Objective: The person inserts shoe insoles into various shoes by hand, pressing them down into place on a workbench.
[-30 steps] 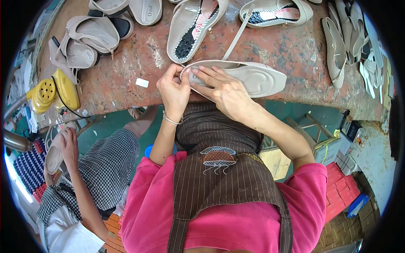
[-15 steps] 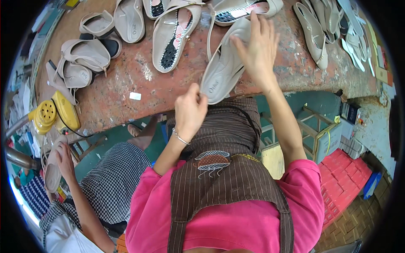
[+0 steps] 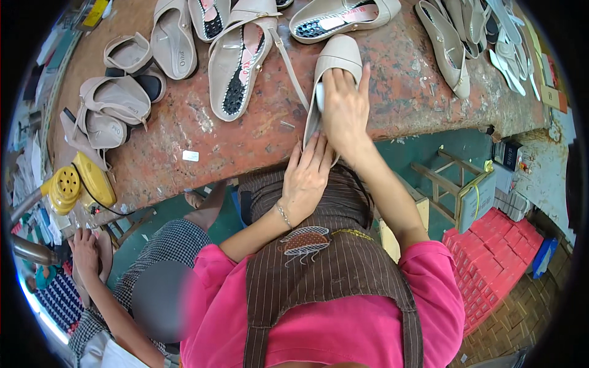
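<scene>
A beige closed-toe slingback shoe (image 3: 340, 54) rests at the bench's near edge, toe pointing away from me. My right hand (image 3: 345, 113) reaches into its toe, most fingertips hidden under the upper; one finger lies outside along its right side. A small white edge (image 3: 320, 97) shows beside that hand, too covered to identify. My left hand (image 3: 307, 179) is closed over the heel end, fingers together. Beyond lies another beige shoe (image 3: 392, 11) with a black, pink and white inner sole. To the left is a similar shoe (image 3: 218, 98), its strap stretching toward the shoe in my hands.
More beige shoes stand at left, including an upright one (image 3: 175, 43). At right are another shoe (image 3: 445, 46) and white shoe-shaped pieces (image 3: 508, 70). A yellow lamp-like device (image 3: 64, 187) hangs over the left edge. A co-worker's hand (image 3: 86, 251) is below it.
My right hand has moved from above the shoe into its toe. The left hand now lies over the heel. The shoe is turned straighter away from me, and the co-worker's hand has shifted.
</scene>
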Demonstrator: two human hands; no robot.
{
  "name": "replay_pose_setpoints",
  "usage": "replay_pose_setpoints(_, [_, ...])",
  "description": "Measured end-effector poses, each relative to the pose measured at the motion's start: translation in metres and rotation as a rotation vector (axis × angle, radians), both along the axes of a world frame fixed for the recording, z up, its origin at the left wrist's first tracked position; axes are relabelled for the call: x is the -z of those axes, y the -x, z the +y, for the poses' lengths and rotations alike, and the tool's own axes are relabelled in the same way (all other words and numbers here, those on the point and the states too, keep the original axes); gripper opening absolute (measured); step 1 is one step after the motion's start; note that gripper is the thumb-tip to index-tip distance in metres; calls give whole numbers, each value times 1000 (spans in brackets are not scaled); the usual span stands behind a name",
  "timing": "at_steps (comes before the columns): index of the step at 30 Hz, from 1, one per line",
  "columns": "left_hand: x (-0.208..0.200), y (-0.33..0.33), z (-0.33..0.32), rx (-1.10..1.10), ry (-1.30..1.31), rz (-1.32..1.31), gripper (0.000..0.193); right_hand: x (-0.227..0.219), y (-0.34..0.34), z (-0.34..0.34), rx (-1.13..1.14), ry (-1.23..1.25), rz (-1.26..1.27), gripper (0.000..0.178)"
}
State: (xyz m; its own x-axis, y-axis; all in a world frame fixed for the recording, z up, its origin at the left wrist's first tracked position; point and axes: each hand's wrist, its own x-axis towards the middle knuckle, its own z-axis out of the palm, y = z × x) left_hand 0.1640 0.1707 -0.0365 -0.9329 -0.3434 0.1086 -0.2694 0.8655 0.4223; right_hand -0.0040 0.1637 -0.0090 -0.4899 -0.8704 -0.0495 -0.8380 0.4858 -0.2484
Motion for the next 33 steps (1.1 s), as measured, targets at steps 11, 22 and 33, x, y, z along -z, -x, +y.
replay_pose_setpoints(11, [3,4,6,-31,-75,36,45,15,-10,8,-160,64,373,51])
replay_pose_setpoints(22, [5,2,7,-28,-30,12,54,14,-3,7,-155,164,398,41])
replay_pose_setpoints(33, [7,1,5,-32,-7,35,55,16,-7,5,-159,176,423,45])
